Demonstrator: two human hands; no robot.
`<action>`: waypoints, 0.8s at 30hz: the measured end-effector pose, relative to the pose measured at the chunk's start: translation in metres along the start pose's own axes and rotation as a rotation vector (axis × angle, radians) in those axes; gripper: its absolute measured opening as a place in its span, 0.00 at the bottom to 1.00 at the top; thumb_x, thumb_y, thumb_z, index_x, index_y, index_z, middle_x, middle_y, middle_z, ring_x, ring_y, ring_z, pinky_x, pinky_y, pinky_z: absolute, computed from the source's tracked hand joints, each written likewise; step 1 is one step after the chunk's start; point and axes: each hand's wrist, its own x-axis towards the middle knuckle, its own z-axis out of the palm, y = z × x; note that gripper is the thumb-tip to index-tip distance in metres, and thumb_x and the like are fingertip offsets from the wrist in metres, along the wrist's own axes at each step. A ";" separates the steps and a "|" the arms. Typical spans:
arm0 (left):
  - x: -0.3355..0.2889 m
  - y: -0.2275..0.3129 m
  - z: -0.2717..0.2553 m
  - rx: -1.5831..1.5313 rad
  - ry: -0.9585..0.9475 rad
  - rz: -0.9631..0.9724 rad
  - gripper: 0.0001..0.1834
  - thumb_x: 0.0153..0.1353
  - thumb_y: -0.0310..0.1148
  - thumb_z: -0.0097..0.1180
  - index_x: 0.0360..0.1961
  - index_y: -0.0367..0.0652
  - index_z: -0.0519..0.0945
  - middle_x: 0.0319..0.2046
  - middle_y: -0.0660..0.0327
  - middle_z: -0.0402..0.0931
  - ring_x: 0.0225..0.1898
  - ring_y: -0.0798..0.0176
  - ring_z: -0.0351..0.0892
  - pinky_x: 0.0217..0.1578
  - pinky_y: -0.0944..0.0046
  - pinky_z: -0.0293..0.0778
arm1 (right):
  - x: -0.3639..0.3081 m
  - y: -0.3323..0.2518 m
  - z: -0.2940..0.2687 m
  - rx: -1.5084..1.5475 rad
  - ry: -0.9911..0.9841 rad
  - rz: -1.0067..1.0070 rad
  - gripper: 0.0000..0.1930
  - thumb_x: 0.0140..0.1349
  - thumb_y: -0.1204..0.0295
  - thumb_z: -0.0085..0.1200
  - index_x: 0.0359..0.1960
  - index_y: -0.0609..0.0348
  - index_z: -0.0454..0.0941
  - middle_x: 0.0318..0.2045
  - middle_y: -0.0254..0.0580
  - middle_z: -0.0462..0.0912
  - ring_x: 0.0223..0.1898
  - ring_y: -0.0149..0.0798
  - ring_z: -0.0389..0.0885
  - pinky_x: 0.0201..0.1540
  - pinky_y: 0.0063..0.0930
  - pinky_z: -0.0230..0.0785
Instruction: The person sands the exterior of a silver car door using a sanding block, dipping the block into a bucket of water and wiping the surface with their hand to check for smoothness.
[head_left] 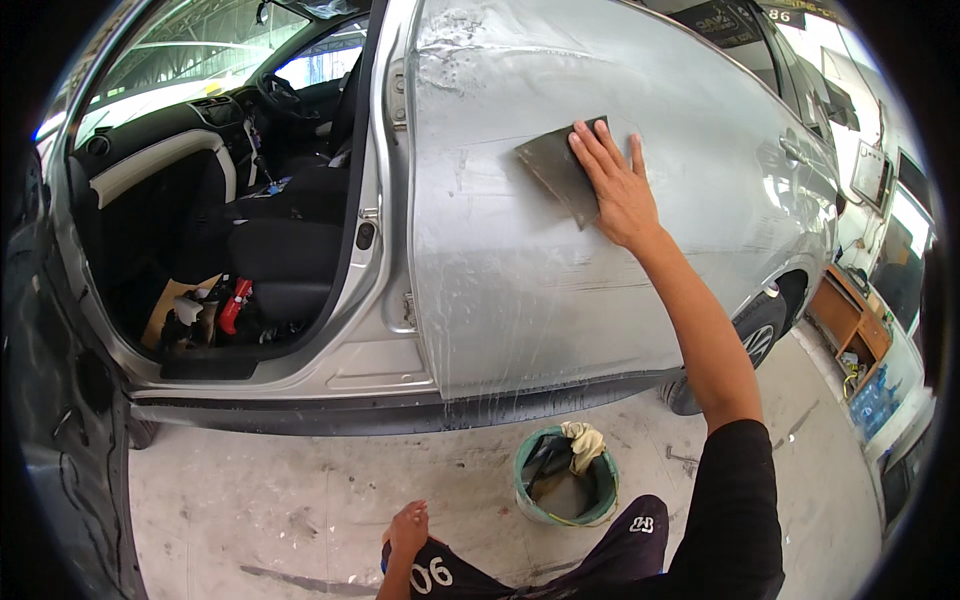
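Note:
My right hand [622, 195] presses a dark, roughly square sheet of sandpaper [560, 175] against the silver-grey rear car door [520, 310]. Its fingers lie over the sheet's right part, with one finger spread apart on the door. Wet streaks run down the door's lower part. The upper left of the panel has a rough, patchy surface, and faint dark scratches cross its middle. My left hand [408, 525] hangs by my left knee, away from the car, its fingers curled with nothing visible in them.
A green bucket [522, 480] of murky water, with a pale cloth [583, 445] over its rim, stands on the stained floor before me. At left, the open front door [70, 420] exposes the cabin. A wooden cabinet [850, 320] stands at the right.

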 end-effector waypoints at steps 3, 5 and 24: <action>0.002 -0.005 -0.008 0.062 0.004 0.006 0.11 0.62 0.32 0.56 0.45 0.42 0.83 0.36 0.52 0.86 0.39 0.49 0.86 0.40 0.55 0.81 | 0.020 -0.022 0.015 0.033 0.071 -0.018 0.38 0.62 0.80 0.44 0.75 0.47 0.53 0.76 0.31 0.52 0.78 0.38 0.43 0.76 0.60 0.32; 0.013 -0.014 0.000 0.030 0.015 -0.017 0.11 0.62 0.32 0.56 0.45 0.42 0.83 0.37 0.51 0.85 0.39 0.49 0.86 0.40 0.54 0.81 | 0.063 -0.068 0.009 -0.031 0.067 -0.119 0.37 0.61 0.80 0.42 0.74 0.47 0.55 0.76 0.31 0.54 0.78 0.37 0.45 0.76 0.59 0.33; 0.009 0.013 0.000 0.127 0.055 -0.003 0.12 0.64 0.35 0.56 0.45 0.44 0.83 0.35 0.53 0.86 0.35 0.49 0.86 0.38 0.53 0.81 | 0.096 -0.011 -0.010 -0.031 0.152 -0.122 0.41 0.58 0.81 0.48 0.75 0.42 0.55 0.76 0.28 0.55 0.78 0.39 0.47 0.75 0.63 0.35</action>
